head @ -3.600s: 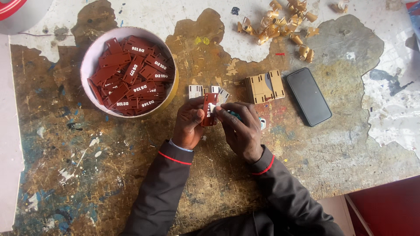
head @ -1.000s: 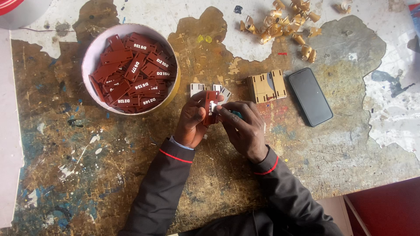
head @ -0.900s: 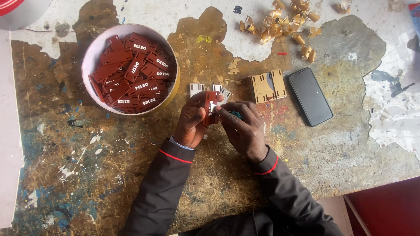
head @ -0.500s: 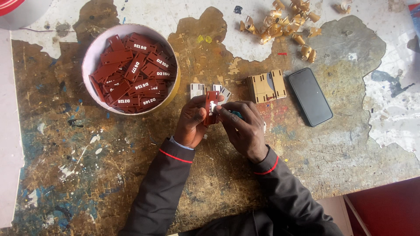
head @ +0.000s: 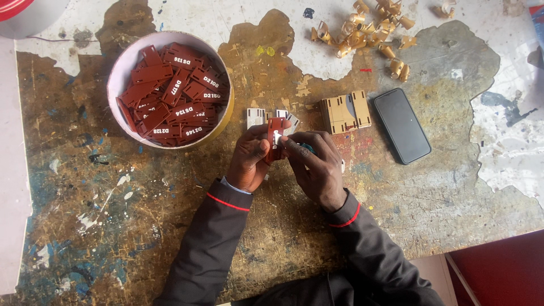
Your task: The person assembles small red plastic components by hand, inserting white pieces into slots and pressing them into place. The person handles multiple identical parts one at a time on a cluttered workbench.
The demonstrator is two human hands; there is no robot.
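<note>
two hands [head: 283, 161], one red tag [head: 275, 135]

I'm seeing a round white bowl [head: 122, 68] heaped with dark red rectangular tags up on the left of the paint-spattered, worn wooden table [head: 141, 215]. Right of centre sits a small tan laser-cut wooden box [head: 343, 111], a black smartphone [head: 402, 125] face-up just beside it. Along the top edge, there's a scatter of curled brass-coloured metal clips [head: 368, 31].
</note>
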